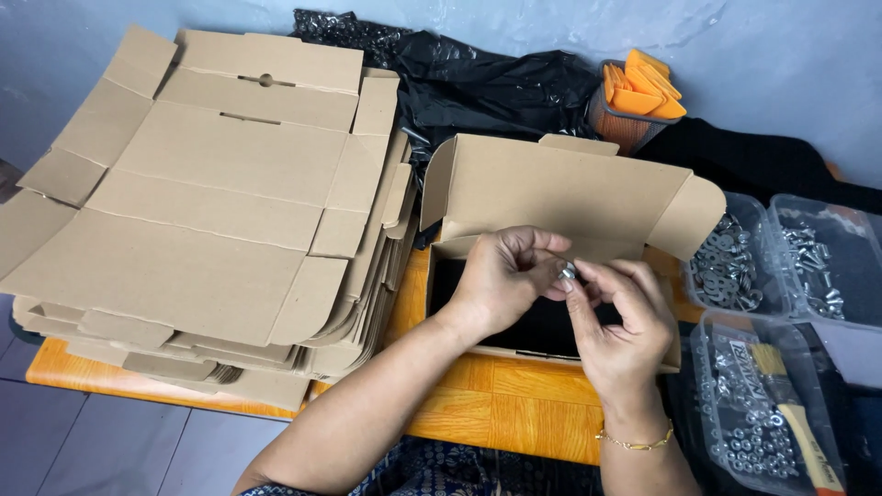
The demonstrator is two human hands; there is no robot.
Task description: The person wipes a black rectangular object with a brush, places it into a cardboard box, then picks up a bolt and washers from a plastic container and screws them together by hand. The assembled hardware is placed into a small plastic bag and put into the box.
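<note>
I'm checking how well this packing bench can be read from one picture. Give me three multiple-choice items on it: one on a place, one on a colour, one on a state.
1. Where is the stack of flat cardboard blanks?
A. left of the open box
B. inside it
C. on the floor

2. What colour are the plastic pieces in the basket at the back?
A. green
B. orange
C. white

3. How is the cardboard box under the hands?
A. taped shut
B. crushed flat
C. open, lid up

Answers: 1 A, the blanks lie to its left; 2 B, they are bright orange; 3 C, its lid stands up behind the left hand and right hand, which pinch a small metal part.
</note>
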